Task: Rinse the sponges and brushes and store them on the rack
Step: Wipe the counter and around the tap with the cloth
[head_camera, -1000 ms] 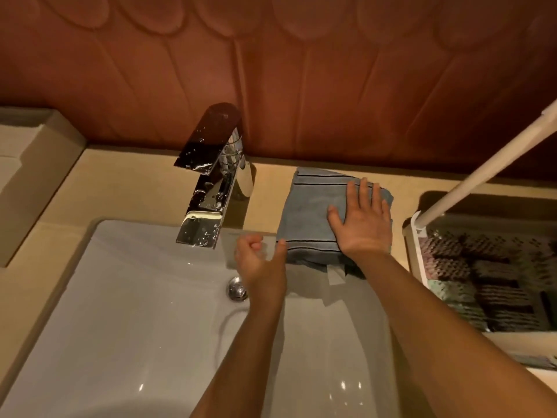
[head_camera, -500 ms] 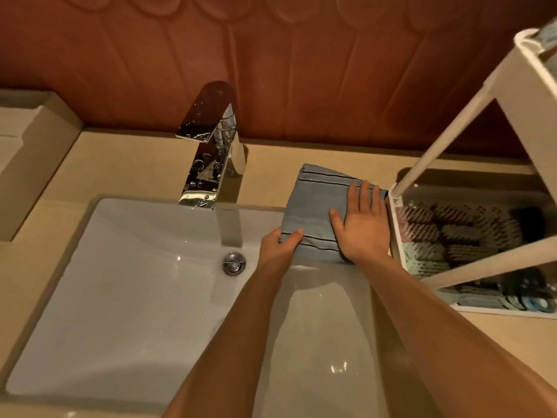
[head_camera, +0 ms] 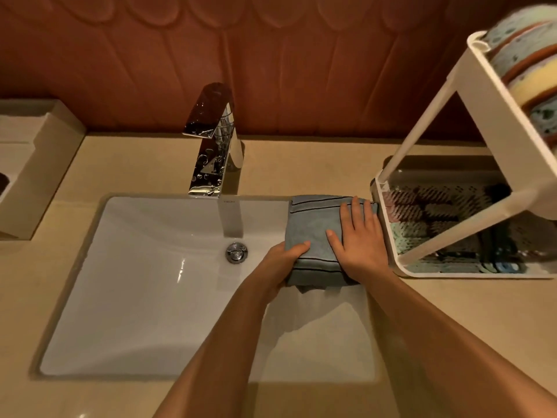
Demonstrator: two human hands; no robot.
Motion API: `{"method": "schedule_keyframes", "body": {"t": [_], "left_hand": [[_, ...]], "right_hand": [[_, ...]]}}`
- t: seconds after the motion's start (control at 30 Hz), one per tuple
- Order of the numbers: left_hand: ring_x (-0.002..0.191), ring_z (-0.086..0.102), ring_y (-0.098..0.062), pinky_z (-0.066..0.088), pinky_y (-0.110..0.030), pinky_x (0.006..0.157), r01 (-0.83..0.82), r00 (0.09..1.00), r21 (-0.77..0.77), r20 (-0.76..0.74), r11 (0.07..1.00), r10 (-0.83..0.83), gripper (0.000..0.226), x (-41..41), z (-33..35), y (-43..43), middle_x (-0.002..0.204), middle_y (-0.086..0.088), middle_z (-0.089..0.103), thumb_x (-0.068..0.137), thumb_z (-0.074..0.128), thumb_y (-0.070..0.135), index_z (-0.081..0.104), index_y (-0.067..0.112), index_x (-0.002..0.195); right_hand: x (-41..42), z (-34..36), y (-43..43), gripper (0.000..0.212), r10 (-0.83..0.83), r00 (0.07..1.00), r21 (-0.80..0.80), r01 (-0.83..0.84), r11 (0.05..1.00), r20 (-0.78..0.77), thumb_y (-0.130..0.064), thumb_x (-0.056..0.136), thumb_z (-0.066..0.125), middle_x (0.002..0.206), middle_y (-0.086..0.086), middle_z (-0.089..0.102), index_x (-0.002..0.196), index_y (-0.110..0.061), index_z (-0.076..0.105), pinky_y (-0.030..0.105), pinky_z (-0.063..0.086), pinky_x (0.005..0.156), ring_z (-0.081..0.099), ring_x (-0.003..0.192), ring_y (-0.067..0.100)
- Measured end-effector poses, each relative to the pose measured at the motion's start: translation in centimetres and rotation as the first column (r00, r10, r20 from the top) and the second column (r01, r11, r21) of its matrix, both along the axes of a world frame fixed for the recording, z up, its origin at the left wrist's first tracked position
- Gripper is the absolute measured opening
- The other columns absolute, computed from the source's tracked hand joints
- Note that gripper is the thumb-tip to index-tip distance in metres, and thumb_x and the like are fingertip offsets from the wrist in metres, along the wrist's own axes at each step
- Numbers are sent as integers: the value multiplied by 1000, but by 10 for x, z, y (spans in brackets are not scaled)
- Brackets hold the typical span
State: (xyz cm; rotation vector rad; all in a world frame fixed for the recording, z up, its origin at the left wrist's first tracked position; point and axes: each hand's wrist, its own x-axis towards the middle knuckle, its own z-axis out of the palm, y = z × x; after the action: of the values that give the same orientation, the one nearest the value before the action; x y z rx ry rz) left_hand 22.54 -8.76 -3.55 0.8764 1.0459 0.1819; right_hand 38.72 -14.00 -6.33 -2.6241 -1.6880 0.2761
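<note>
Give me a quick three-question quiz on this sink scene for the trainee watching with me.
1. True or false: the right hand lies flat on the folded towel.
2. What fills the top tier of the rack? A) sponges B) cups C) soap bottles
3. Short answer: which hand grips the towel's edge, thumb on top?
Key: 1 true; 2 A; 3 the left hand.
</note>
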Motion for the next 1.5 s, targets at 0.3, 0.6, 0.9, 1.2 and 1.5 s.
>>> {"method": "schedule_keyframes", "body": {"t": [0.3,0.6,0.9,1.2,1.5], "left_hand": [[105,58,-15,54,-28,74,172,985,158,-4,972,-174,50,-21,24,-50,122,4,54,95,50,18,28,39,135],[101,63,-28,58,-43,76,135,989,34,-72,990,-132,55,-29,30,-114,124,-8,55,90,57,17,25,35,132],[84,65,-20,57,-34,76,569,804,267,-379,778,-458,23,-17,43,-146,99,-5,64,90,55,27,42,22,108],[125,45,-22,39,-33,99,726,663,688,-699,3,-269,61,16,30,-162,140,-2,44,83,52,53,40,22,134],[136,38,-19,20,-40,108,845,254,409,-874,-344,-414,73,37,-6,-190,146,-5,42,91,6,63,37,20,142]], "right_hand": [[-15,1,-69,70,110,992,36,-108,993,-54,-48,90,18,153,18,22,143,-3,28,40,6,114,14,143,35],[-14,16,-128,66,231,971,-8,-232,973,-63,-44,87,23,154,12,23,145,-11,27,34,10,114,15,144,29],[7,12,-200,60,156,987,-12,-157,988,-34,-40,89,32,150,12,31,142,-11,27,36,25,110,25,138,28],[27,13,-248,60,38,999,-10,-38,999,-4,-40,89,31,148,13,34,141,-9,31,38,33,107,27,137,28],[58,16,-285,59,50,997,-14,-51,999,-50,-40,92,31,152,8,28,143,-12,30,30,21,112,19,142,24]]}}
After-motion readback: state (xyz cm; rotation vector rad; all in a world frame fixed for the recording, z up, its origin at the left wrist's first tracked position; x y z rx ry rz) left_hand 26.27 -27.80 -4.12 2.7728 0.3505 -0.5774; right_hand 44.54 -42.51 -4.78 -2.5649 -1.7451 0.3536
